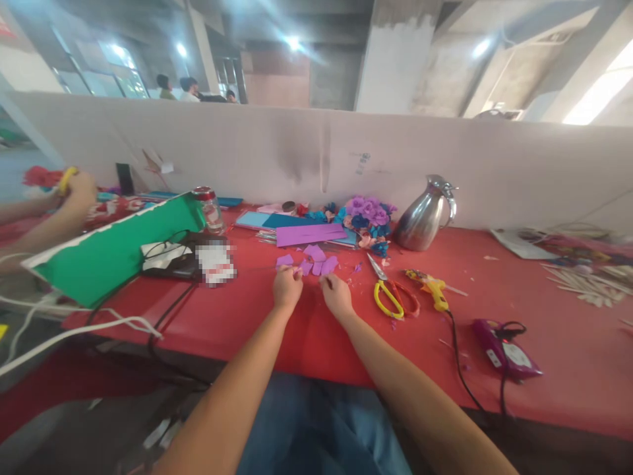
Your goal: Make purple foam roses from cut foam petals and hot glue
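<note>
Both my hands rest on the red table (277,323) with fingers curled. My left hand (287,287) pinches a small purple paper piece at its fingertips. My right hand (337,295) is closed in a pinch beside it; what it holds is too small to make out. Just beyond my fingers lie several purple paper petals (316,260). Farther back is a purple paper sheet (309,233) on a stack of blue sheets. Yellow-and-red scissors (391,293) lie to the right of my right hand.
A yellow glue gun (431,287) with a black cord, a purple device (503,348), a steel jug (424,214), paper flowers (368,216), a can (210,208), a green sheet (113,254), wooden sticks (588,282). Another person's hand (74,194) works at the left. A white partition stands behind.
</note>
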The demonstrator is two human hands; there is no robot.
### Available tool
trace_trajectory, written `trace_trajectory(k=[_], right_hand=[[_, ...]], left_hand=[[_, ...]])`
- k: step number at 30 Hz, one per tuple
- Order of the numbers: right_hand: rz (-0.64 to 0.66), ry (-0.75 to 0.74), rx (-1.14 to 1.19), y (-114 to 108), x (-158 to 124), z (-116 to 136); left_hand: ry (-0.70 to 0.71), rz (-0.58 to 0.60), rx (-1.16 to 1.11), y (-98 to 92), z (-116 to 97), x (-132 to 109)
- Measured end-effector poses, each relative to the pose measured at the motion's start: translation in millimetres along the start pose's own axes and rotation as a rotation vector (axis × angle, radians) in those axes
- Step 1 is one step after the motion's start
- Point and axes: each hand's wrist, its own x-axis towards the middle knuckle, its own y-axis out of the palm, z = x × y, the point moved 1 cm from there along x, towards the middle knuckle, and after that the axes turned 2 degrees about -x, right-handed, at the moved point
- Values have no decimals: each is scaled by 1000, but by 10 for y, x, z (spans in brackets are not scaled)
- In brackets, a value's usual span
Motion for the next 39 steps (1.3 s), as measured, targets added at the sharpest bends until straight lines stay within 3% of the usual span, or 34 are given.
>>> trace_trajectory(k=[9,14,20,25,32,36,39], right_hand=[[102,-152,-253,-114,-371,49],[127,-304,-296,-207,-666,93],[223,-304,-466,-262,-769,236],[427,-570,-561,-223,-814,346],[328,-527,-591,-218,-911,319],[189,-380,-534,-281,-1024,243],[238,-319,-477,-330,-948,223]], left_hand=[[-62,102,134,-35,-147,11],[-109,86,145,-29,-204,65],[-80,57,128,-6,-140,103],[-58,98,161,-4,-155,110],[-41,88,147,-54,-137,71],[-46,88,117,-49,-82,89],[-50,72,72,-41,-48,106]])
